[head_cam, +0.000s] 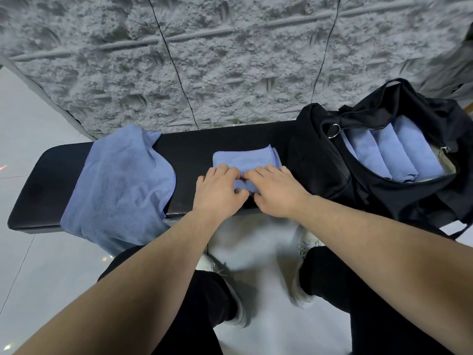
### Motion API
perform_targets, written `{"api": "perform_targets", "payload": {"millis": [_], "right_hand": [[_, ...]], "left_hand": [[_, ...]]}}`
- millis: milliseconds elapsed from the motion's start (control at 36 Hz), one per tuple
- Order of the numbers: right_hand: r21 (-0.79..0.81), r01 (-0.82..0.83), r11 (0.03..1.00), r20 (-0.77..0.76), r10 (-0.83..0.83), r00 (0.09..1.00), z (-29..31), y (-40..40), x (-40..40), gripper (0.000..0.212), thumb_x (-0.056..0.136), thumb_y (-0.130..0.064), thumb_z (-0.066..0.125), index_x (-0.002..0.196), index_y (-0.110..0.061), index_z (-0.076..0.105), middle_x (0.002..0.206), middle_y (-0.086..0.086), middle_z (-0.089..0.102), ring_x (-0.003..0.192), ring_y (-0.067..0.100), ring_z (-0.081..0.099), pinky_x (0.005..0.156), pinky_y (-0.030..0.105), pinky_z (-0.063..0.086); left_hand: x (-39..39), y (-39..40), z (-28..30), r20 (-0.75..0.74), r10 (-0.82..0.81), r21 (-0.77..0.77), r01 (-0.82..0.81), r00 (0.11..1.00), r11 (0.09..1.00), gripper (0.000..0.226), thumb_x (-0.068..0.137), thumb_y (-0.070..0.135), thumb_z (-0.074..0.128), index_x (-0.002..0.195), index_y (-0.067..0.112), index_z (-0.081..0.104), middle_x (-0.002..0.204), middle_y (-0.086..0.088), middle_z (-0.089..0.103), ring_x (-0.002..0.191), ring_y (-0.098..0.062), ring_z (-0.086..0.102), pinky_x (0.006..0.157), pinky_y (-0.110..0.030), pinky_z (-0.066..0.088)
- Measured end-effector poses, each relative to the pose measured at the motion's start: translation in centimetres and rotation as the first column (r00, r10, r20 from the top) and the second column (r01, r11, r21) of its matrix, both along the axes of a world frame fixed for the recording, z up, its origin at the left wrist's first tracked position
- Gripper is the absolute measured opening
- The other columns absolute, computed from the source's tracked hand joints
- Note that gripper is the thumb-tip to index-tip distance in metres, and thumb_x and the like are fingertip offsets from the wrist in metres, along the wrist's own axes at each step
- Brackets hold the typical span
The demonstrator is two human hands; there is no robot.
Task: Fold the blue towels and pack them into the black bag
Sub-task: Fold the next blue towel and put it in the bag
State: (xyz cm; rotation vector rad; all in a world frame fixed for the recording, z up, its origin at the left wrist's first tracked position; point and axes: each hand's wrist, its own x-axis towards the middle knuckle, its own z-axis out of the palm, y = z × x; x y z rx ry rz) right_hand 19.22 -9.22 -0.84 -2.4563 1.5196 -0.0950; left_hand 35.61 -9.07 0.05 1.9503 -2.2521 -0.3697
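Viewpoint: we look down from head height at our two bare forearms reaching forward to a long black padded desk [230,142] set against a rough grey wall [204,60].
Left hand [220,190]: palm down on the near half of a folded blue towel [243,160], wrist near the desk's front edge; its fingers [225,172] are curled over the cloth and the thumb tucks under the near fold, pinching it.
Right hand [276,190]: just beside the left, also palm down, its fingers curled onto the same fold and its thumb hooked at the near edge, gripping the cloth; the two hands touch at the fingertips.
Folded blue towel: lies at the middle of the desk, its far half bare and flat, its layered edges showing on the right.
Loose blue towels [120,185]: a rumpled pile on the left of the desk, draped over the front edge.
Black bag [320,162]: stands open on the right end of the desk, well apart from the pile.
Packed towels [399,152]: several blue rolls side by side inside the bag.
Below: dark trousers and white shoes [302,285] on a pale tiled floor [38,265].
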Motion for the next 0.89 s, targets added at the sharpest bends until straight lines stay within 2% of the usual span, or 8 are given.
{"api": "perform_targets", "payload": {"millis": [83,194,278,389,500,611,778,889], "right_hand": [[0.039,0.013,0.999,0.002,-0.014,1.0,0.3,-0.2,0.0,0.038,0.09,-0.025,0.047,0.128,-0.024,0.047,0.116,-0.006,0.054,0.104,0.02,0.046,0.087,0.036,0.033],[0.086,0.014,0.996,0.008,-0.014,1.0,0.8,0.0,0.2,0.037,0.088,-0.023,0.048,0.125,-0.022,0.048,0.114,-0.005,0.055,0.104,0.021,0.048,0.092,0.04,0.038],[0.112,0.009,0.994,0.022,-0.011,1.0,0.9,0.0,0.1,0.029,0.088,-0.022,0.048,0.116,-0.02,0.049,0.106,-0.005,0.055,0.091,0.018,0.042,0.082,0.035,0.033],[0.237,0.011,0.971,0.058,-0.026,0.998,1.0,0.0,-0.1,0.017,0.088,-0.024,0.049,0.104,-0.024,0.043,0.098,-0.005,0.054,0.089,0.02,0.047,0.075,0.033,0.032],[0.278,0.048,0.959,0.101,-0.079,0.992,1.1,-0.1,-0.3,0.033,0.087,-0.03,0.054,0.12,-0.023,0.051,0.104,-0.001,0.06,0.098,0.022,0.054,0.076,0.034,0.04],[0.185,0.027,0.982,0.13,-0.052,0.99,0.8,-0.1,-0.6,0.044,0.086,-0.037,0.058,0.127,-0.03,0.047,0.112,-0.005,0.059,0.107,0.02,0.051,0.084,0.034,0.035],[0.014,0.075,0.997,0.148,-0.076,0.986,0.9,-0.5,-1.0,0.045,0.084,-0.04,0.063,0.126,-0.028,0.051,0.125,-0.007,0.052,0.114,0.019,0.041,0.09,0.034,0.033],[-0.016,0.027,1.0,0.074,-0.026,0.997,0.5,-0.6,-0.9,0.048,0.082,-0.039,0.063,0.126,-0.025,0.05,0.122,-0.007,0.05,0.115,0.018,0.041,0.093,0.034,0.033]], "left_hand": [[0.1,0.2,0.3,0.024,-0.069,-0.077,0.071,0.997,0.995,0.033,0.081,0.034,0.058,0.113,0.024,0.055,0.111,0.008,0.05,0.105,-0.019,0.044,0.085,-0.031,0.028],[0.2,0.4,0.6,0.062,-0.121,-0.06,0.125,0.991,0.99,0.037,0.077,0.035,0.063,0.111,0.022,0.053,0.103,0.009,0.05,0.093,-0.017,0.042,0.08,-0.029,0.028],[0.4,0.8,0.6,0.106,-0.159,-0.052,0.166,0.981,0.985,0.033,0.078,0.03,0.063,0.107,0.02,0.052,0.094,0.01,0.04,0.086,-0.014,0.034,0.074,-0.029,0.027],[0.4,0.7,0.9,0.098,-0.167,0.033,0.164,0.981,0.986,0.027,0.079,0.025,0.062,0.105,0.021,0.056,0.093,0.008,0.047,0.088,-0.018,0.045,0.072,-0.03,0.033],[0.0,0.3,1.0,0.043,-0.116,0.056,0.114,0.992,0.992,0.007,0.08,0.026,0.056,0.077,0.024,0.051,0.074,0.007,0.043,0.074,-0.02,0.049,0.061,-0.031,0.033],[-0.2,0.0,0.7,-0.079,-0.023,0.083,0.03,0.997,0.996,0.028,0.082,0.03,0.051,0.057,0.023,0.041,0.065,0.002,0.044,0.063,-0.019,0.043,0.051,-0.029,0.027],[-0.5,-0.5,0.7,-0.136,0.074,0.129,-0.056,0.988,0.99,0.025,0.087,0.033,0.051,0.076,0.014,0.063,0.072,-0.003,0.059,0.071,-0.024,0.056,0.056,-0.031,0.039],[-0.7,-0.8,0.6,-0.114,0.07,0.132,-0.054,0.991,0.99,0.021,0.089,0.027,0.047,0.087,0.014,0.064,0.087,0.0,0.058,0.086,-0.024,0.052,0.073,-0.036,0.044]]}}
